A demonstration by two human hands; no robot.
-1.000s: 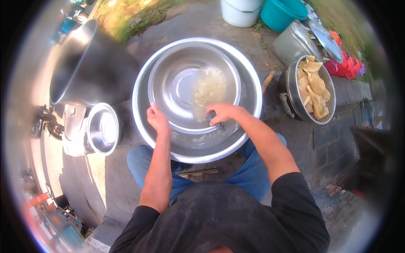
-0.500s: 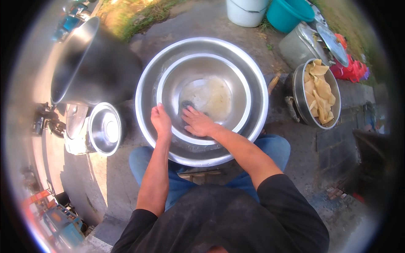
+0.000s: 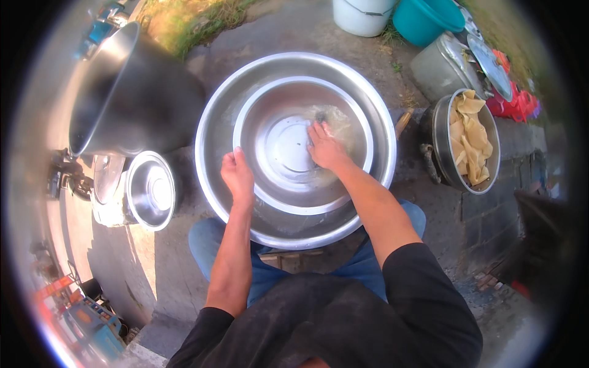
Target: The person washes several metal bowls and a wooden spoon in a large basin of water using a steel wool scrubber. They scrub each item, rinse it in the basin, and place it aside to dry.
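While left hand [image 3: 237,178] grips inner bowl [image 3: 288,184] rim, right hand [image 3: 325,147] perhaps scrubbing inside

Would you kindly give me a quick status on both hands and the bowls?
Left hand gripping rim of inner steel bowl. Right hand flat inside it, on a wet translucent wad. Inner bowl nested in larger steel basin. Nothing obstructing.

I saw an outdoor yard in sunlight: grey concrete ground [image 3: 294,30], a grass patch [image 3: 190,15] beyond it, and a low brick ledge [image 3: 491,214] at the ground's right edge.
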